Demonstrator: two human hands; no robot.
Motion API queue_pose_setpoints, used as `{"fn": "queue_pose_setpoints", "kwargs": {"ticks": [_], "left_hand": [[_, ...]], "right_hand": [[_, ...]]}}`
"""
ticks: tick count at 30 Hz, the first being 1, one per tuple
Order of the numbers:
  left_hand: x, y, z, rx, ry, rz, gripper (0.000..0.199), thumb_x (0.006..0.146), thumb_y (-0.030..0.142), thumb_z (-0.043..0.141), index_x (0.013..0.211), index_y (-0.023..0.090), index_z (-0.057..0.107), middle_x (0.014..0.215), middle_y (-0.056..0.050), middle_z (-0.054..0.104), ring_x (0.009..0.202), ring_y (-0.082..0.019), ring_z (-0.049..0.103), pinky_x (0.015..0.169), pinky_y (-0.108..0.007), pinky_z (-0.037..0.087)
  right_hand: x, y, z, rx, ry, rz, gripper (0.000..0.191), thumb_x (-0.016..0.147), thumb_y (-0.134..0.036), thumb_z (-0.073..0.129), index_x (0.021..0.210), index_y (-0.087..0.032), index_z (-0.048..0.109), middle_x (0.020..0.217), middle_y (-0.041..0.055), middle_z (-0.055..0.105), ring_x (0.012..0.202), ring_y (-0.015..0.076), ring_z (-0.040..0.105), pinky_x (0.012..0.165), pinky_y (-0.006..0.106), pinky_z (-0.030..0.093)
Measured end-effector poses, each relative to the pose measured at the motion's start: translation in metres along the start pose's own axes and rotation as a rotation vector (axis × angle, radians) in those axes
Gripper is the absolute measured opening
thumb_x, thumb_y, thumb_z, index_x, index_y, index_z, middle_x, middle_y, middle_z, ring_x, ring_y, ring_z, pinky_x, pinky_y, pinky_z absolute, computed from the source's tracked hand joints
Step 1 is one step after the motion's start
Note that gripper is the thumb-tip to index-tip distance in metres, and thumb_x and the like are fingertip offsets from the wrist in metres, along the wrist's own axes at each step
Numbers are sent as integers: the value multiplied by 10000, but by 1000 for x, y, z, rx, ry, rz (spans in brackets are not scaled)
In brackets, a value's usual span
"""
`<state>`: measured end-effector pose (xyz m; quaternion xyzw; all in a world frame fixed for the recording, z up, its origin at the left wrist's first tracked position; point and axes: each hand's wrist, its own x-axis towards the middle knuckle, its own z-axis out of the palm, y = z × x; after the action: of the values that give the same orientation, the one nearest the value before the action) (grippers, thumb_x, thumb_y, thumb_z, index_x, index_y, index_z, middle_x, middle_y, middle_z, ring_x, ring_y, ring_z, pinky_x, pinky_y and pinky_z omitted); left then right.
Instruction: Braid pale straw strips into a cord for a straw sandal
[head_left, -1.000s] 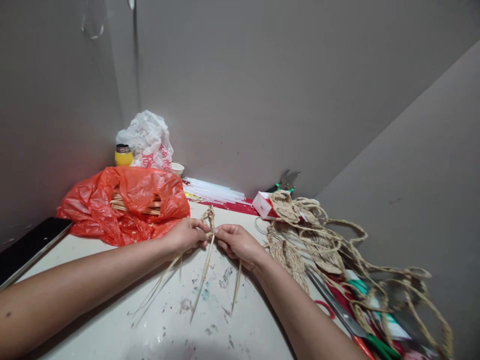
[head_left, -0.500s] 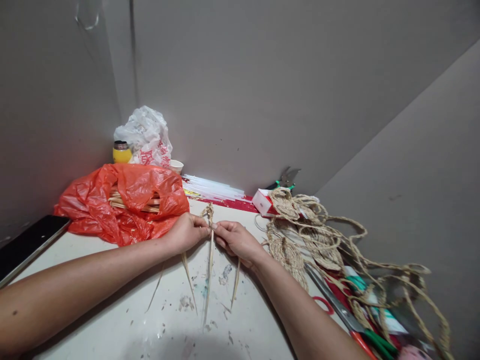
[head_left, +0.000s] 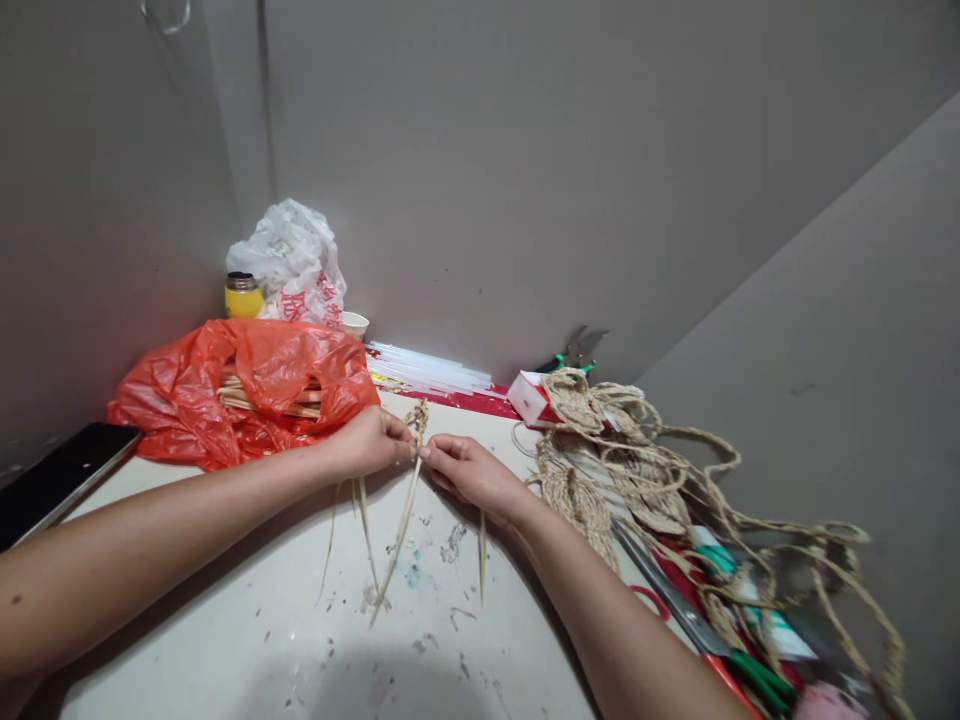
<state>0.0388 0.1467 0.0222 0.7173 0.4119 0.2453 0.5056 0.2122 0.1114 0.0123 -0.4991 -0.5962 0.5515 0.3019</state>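
Observation:
Between my hands is a short braid of straw-coloured strips (head_left: 418, 413), its knotted end pointing away from me. My left hand (head_left: 375, 440) pinches it from the left, thumb and fingers together. From the other side my right hand (head_left: 465, 468) pinches it too, the fingertips of both hands almost touching. A long loose strip (head_left: 399, 535) slants down from the pinch towards me. Other strip ends (head_left: 366, 530) hang below my left hand, and one more end (head_left: 483, 565) hangs below my right hand.
A red plastic bag (head_left: 180, 400) holding strips stands left, with a phone (head_left: 67, 475) beside it. Glue sticks (head_left: 431, 368) lie at the back. Coiled braided rope (head_left: 577, 500), scissors (head_left: 694, 620) and pruning shears (head_left: 581, 352) are on the right. A yellow jar (head_left: 243, 298) stands behind the bag.
The long middle strip has swung to the left at its lower end. My left hand has shifted slightly up. The end under my right hand hangs straighter.

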Motion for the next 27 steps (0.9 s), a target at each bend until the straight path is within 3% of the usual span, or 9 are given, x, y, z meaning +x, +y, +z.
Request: {"fn": "queue_pose_setpoints", "kwargs": {"ticks": [6,13,17,21,24,27], "left_hand": [[5,3,-6,-35,-80,-91,160,640,288,584,620,148,659,539,22,552,494,-85,403,500,-198,289],[3,9,3,53,50,-196,138,644,177,517,549,144,610,446,44,458,414,-66,310,439,-209,215],[-5,14,18,-71,166,-228,150,664,151,506,525,146,563,472,23,523,428,-74,390,458,-203,281],[-13,16,30,-129,210,-272,165,719,149,461,561,173,497,421,29,493,377,-80,368,422,-205,256],[-17,17,32,35,238,-201,127,747,151,455,633,175,506,494,14,551,442,-96,446,464,-203,310],[-21,20,32,372,273,-72,108,759,143,452,698,168,537,638,-28,623,613,-141,566,578,-226,385]], "right_hand": [[1,-3,7,16,15,33,338,768,-434,576,602,-192,409,486,-79,353,404,47,220,403,221,136],[3,4,24,49,256,41,322,719,-370,604,526,-185,424,424,-74,342,384,46,232,391,214,142],[0,-2,28,275,226,152,226,708,-305,569,541,-164,513,401,-46,447,317,36,202,336,207,106],[-3,-7,26,429,160,174,216,685,-267,557,514,-141,524,416,-10,506,313,20,185,323,188,98],[-2,-7,27,464,142,182,217,677,-259,553,499,-146,498,377,-36,449,303,13,171,320,180,80],[-1,-6,28,490,172,169,238,665,-268,567,496,-174,429,357,-78,367,300,15,172,320,176,67]]}}
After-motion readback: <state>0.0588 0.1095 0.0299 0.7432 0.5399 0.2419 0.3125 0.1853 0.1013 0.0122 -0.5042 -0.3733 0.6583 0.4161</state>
